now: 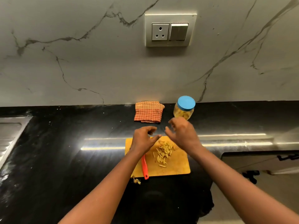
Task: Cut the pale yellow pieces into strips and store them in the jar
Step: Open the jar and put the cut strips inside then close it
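A heap of pale yellow strips (163,153) lies on the yellow cutting board (176,165). A knife with an orange-red handle (144,167) rests on the board's left part, its blade hidden under my left arm. My left hand (144,139) hovers above the board's far left corner, fingers loosely curled, holding nothing that I can see. My right hand (181,133) hangs just beyond the strips with fingers spread and relaxed. Behind it stands a clear jar (183,113) with a blue lid (186,102) on, holding pale yellow pieces.
A folded orange checked cloth (148,114) lies by the wall, left of the jar. A few scraps (136,181) sit off the board's near left corner. A steel sink drainer (9,133) is at far left. The black counter ends at right, near a cabinet (258,162).
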A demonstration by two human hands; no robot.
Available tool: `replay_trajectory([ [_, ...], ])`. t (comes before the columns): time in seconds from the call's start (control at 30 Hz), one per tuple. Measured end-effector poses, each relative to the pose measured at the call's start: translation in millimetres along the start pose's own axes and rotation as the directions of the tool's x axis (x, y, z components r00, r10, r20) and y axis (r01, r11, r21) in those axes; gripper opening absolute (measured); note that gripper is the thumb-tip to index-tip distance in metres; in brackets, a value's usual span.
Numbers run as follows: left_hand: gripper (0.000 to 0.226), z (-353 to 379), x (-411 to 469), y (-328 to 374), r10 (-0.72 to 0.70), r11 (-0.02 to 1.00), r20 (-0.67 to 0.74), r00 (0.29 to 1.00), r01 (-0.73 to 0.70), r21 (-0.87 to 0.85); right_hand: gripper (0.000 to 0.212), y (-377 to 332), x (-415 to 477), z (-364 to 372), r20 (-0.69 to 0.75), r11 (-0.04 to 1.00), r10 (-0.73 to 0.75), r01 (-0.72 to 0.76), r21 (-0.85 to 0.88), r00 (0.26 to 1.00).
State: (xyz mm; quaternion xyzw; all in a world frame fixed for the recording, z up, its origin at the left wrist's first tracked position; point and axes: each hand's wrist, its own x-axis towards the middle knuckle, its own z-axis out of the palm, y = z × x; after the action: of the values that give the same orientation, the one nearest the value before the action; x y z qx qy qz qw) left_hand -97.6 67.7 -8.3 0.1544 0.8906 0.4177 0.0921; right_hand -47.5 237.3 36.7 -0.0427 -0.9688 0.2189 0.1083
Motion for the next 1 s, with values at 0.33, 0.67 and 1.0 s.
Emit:
replay_trajectory([
  [0.33,0.089,46.0,84.5,59.1,0.084,0.996,0.093,0.992,-0.085,0.002,0.077,60.6,89.1,-47.9,0.102,0.940,0.217,-0.179,-0.289,0.971],
  [0.67,0.087,70.0,133.6,73.7,0.109,0.984,0.167,0.980,-0.083,-0.158,0.066,70.9,129.4,-42.6,0.328,0.947,0.258,-0.172,-0.270,0.909],
  [1.0,0.091,66.0,115.2,63.9,0.093,0.976,0.086,0.992,-0.073,-0.207,0.056,41.9,120.2,-49.9,0.264,0.938,0.302,-0.237,-0.251,0.916],
])
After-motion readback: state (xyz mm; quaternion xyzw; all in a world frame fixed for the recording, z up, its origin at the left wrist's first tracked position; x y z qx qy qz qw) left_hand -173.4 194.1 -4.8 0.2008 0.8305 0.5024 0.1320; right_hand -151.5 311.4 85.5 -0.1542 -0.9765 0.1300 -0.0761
